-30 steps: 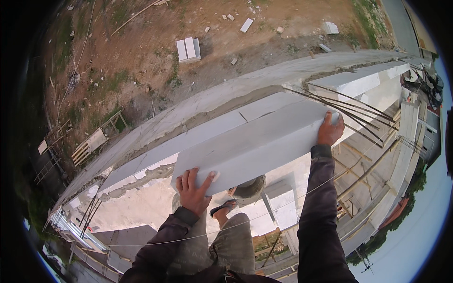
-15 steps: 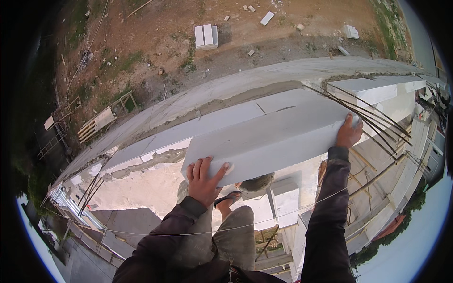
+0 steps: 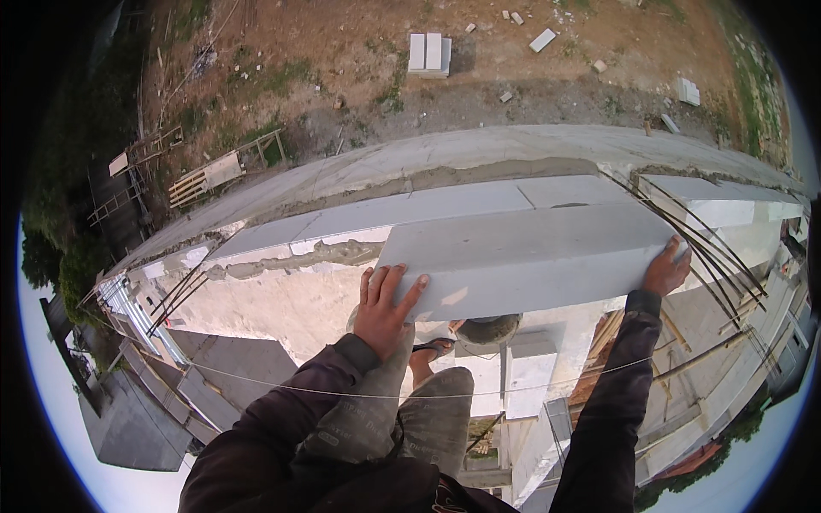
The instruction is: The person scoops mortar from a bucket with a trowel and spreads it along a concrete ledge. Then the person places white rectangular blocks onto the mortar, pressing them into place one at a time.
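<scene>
A long, light grey concrete block point(image 3: 522, 272) lies lengthwise along the wall top, in front of a row of similar blocks point(image 3: 462, 202). My left hand point(image 3: 383, 309) grips its left end, fingers at the edge and thumb against the near face. At the opposite end my right hand point(image 3: 667, 270) is closed round the corner, beside several bent steel rods point(image 3: 697, 231). Whether mortar lies beneath the block is hidden. Rough mortar point(image 3: 329, 255) runs along the wall to the left of it.
Below my arms, a dark round bucket point(image 3: 486, 328) stands near my sandalled foot point(image 3: 432, 344), beside white blocks point(image 3: 528, 368). A thin string point(image 3: 342, 394) crosses under me. Beyond the wall's far edge the ground point(image 3: 342, 77) lies far below, with stacked blocks point(image 3: 429, 53).
The view has turned, so the scene sits further right. Both hands stay on the block. My left thumb has shifted up toward the block's upper edge.
</scene>
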`<state>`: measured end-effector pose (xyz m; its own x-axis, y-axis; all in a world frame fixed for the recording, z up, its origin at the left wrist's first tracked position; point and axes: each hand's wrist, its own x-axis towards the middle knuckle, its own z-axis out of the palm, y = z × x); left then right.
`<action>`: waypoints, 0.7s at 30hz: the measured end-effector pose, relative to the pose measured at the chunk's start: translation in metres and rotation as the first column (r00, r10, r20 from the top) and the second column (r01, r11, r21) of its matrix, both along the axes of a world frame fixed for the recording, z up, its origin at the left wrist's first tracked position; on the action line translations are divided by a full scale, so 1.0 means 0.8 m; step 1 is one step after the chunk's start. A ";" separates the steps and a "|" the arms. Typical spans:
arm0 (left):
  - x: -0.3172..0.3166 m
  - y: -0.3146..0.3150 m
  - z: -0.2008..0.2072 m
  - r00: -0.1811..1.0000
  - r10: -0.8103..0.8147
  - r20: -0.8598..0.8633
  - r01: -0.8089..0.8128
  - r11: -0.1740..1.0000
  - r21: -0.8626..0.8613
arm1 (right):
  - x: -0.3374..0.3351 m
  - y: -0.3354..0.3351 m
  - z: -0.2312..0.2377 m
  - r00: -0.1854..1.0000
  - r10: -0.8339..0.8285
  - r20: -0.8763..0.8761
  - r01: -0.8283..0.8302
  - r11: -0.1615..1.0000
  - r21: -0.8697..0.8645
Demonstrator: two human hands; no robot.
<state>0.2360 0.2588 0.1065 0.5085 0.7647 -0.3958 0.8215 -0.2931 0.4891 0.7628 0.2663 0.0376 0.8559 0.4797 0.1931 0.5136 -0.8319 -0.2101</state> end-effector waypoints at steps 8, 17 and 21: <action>0.003 -0.003 -0.005 0.999 0.034 -0.010 -0.033 0.999 0.010 | -0.011 0.007 0.007 0.996 -0.076 -0.049 0.072 0.995 -0.074; 0.012 -0.012 -0.014 0.998 0.056 0.002 -0.056 0.995 0.085 | -0.017 0.012 0.004 0.994 -0.111 0.007 0.111 0.994 0.017; 0.009 -0.016 -0.019 1.000 0.018 -0.001 -0.018 0.992 0.126 | -0.020 0.016 0.005 0.991 -0.132 0.019 0.132 0.991 0.002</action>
<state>0.2435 0.2461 0.0917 0.4932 0.8176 -0.2972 0.8284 -0.3371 0.4474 0.7470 0.2792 0.0413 0.9078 0.3626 0.2106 0.4034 -0.8924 -0.2021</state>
